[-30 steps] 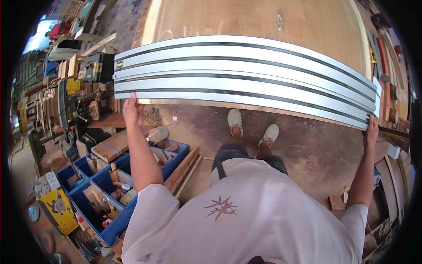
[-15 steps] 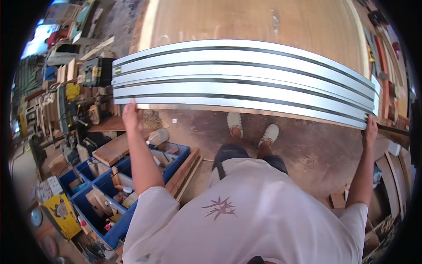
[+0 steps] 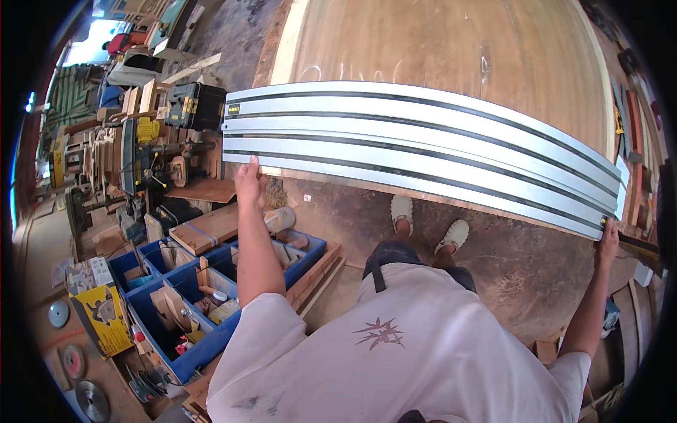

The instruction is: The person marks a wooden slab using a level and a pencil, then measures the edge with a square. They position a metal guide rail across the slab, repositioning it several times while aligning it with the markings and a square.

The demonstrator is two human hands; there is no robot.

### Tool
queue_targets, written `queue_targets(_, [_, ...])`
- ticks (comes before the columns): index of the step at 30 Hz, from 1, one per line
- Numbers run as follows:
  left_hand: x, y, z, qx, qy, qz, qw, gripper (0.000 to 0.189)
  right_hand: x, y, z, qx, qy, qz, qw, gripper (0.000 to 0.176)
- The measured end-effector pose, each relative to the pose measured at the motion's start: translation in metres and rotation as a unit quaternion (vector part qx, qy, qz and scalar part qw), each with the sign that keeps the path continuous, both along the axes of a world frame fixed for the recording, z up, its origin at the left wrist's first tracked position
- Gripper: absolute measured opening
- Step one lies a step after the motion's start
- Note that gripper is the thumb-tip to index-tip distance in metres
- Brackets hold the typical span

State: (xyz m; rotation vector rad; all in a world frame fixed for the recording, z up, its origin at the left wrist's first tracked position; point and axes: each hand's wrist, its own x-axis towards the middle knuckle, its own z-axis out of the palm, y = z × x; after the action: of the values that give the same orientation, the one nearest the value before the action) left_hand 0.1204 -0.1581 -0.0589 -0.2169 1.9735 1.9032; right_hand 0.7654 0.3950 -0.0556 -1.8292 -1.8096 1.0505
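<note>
A long silver guide rail [image 3: 416, 146] with dark lengthwise stripes and a small yellow label at its left end spans the near end of a broad wooden board [image 3: 451, 49]. My left hand [image 3: 250, 185] grips its near edge close to the left end, thumb on top and fingers underneath. At the right end, my right hand [image 3: 608, 241] is closed around the near corner. The rail overlaps the board's front edge in this view.
A blue divided crate [image 3: 233, 331] of tools and bits stands at lower left, beside a yellow box [image 3: 102, 319]. A black toolbox [image 3: 194, 106] sits beyond the rail's left end. Wood strips [image 3: 638, 155] lean at right. My shoes [image 3: 402, 213] stand on the floor before the board.
The view has swung left, so the rail, board and crate appear farther right and slightly lower. Both hands keep their hold on the rail.
</note>
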Motion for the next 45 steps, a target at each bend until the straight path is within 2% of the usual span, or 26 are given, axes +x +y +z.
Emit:
queue_targets(3, [-0.007, -0.009, -0.007, -0.019, -0.018, 0.000, 1.000, 0.020, -0.009, -0.004, -0.003, 0.083, 0.030, 0.018, 0.996, 0.034])
queue_targets(4, [-0.014, -0.018, -0.015, -0.088, -0.012, 0.002, 0.996, 0.021, 0.001, 0.004, -0.019, 0.201, 0.010, 0.066, 0.977, 0.034])
queue_targets(6, [-0.009, -0.012, -0.004, -0.119, -0.034, -0.013, 0.992, 0.017, -0.004, 0.001, -0.004, 0.033, -0.011, -0.041, 0.999, 0.035])
queue_targets(7, [-0.012, -0.017, -0.010, -0.119, -0.027, -0.013, 0.992, 0.017, -0.003, 0.002, -0.003, 0.041, -0.019, -0.032, 0.998, 0.036])
queue_targets(8, [-0.014, -0.018, -0.010, -0.130, -0.016, -0.022, 0.991, 0.019, 0.013, 0.011, -0.017, 0.129, -0.038, 0.045, 0.990, 0.037])
queue_targets(12, [-0.022, -0.024, -0.014, -0.125, -0.033, -0.027, 0.991, 0.027, 0.005, 0.005, -0.003, 0.083, -0.062, 0.034, 0.994, 0.035])
queue_targets(15, [-0.021, -0.019, -0.005, -0.120, -0.071, -0.021, 0.990, 0.027, -0.006, 0.000, 0.003, 0.082, -0.012, 0.012, 0.997, 0.036])
queue_targets(18, [-0.025, -0.022, -0.004, -0.115, -0.078, -0.034, 0.990, 0.030, -0.013, -0.007, 0.018, -0.007, 0.029, -0.024, 0.999, 0.033])
queue_targets(19, [-0.024, -0.021, -0.003, -0.117, -0.079, -0.029, 0.990, 0.032, -0.006, -0.002, 0.009, -0.002, 0.072, -0.012, 0.997, 0.033])
queue_targets(25, [-0.040, -0.022, 0.001, -0.208, -0.071, -0.023, 0.975, 0.028, 0.001, 0.006, 0.020, -0.081, 0.102, 0.074, 0.989, 0.032])
queue_targets(26, [-0.054, -0.032, -0.010, -0.227, -0.050, -0.041, 0.972, 0.028, 0.001, 0.008, 0.024, -0.081, 0.110, 0.095, 0.986, 0.033])
queue_targets(28, [-0.021, -0.025, 0.004, -0.235, 0.018, -0.036, 0.971, 0.034, 0.003, 0.016, 0.029, -0.112, 0.125, 0.144, 0.975, 0.035])
queue_targets(29, [-0.055, -0.065, -0.033, -0.272, 0.061, 0.000, 0.960, 0.038, 0.010, 0.022, 0.019, -0.109, 0.116, 0.166, 0.973, 0.035])
queue_targets(30, [-0.021, -0.054, -0.015, -0.476, 0.192, 0.020, 0.858, 0.055, 0.013, 0.027, 0.022, -0.135, 0.108, 0.178, 0.969, 0.033])
queue_targets(31, [0.010, -0.051, -0.013, -0.521, 0.227, 0.081, 0.819, 0.073, 0.012, 0.032, 0.028, -0.163, 0.099, 0.197, 0.962, 0.032])
queue_targets(32, [0.066, -0.031, -0.003, -0.329, 0.173, 0.095, 0.923, 0.074, 0.012, 0.036, 0.030, -0.168, 0.117, 0.214, 0.955, 0.031])
queue_targets(33, [0.123, -0.014, 0.003, -0.418, 0.198, 0.132, 0.877, 0.062, 0.015, 0.043, 0.030, -0.177, 0.134, 0.236, 0.946, 0.031])
queue_targets(34, [0.120, -0.079, -0.054, -0.395, 0.150, 0.091, 0.902, 0.051, 0.017, 0.053, 0.025, -0.206, 0.148, 0.250, 0.934, 0.031])
queue_targets(35, [0.195, -0.063, -0.054, -0.432, 0.208, 0.054, 0.876, 0.045, 0.021, 0.056, 0.021, -0.240, 0.160, 0.259, 0.922, 0.032])
queue_targets(36, [0.262, -0.030, -0.055, -0.471, 0.260, 0.009, 0.843, 0.039, 0.024, 0.061, 0.017, -0.262, 0.169, 0.272, 0.910, 0.033])
queue_targets(37, [0.298, -0.050, -0.085, -0.577, 0.223, -0.110, 0.778, 0.042, 0.026, 0.065, 0.015, -0.277, 0.175, 0.304, 0.894, 0.033])
queue_targets(38, [0.370, 0.038, -0.044, -0.423, 0.081, 0.047, 0.901, 0.047, 0.028, 0.067, 0.014, -0.289, 0.181, 0.310, 0.887, 0.033])
queue_targets(39, [0.417, 0.058, -0.052, -0.432, 0.102, 0.090, 0.892, 0.049, 0.026, 0.070, 0.014, -0.295, 0.190, 0.314, 0.882, 0.033])
queue_targets(40, [0.451, 0.075, -0.055, -0.395, 0.045, 0.074, 0.915, 0.050, 0.026, 0.070, 0.015, -0.272, 0.198, 0.329, 0.882, 0.034])
queue_targets(41, [0.491, 0.127, -0.012, -0.312, -0.039, 0.054, 0.948, 0.051, 0.025, 0.071, 0.015, -0.273, 0.208, 0.356, 0.869, 0.034])
queue_targets(45, [0.570, 0.169, -0.016, -0.340, 0.010, -0.021, 0.940, 0.051, 0.033, 0.076, 0.008, -0.275, 0.211, 0.383, 0.856, 0.035])
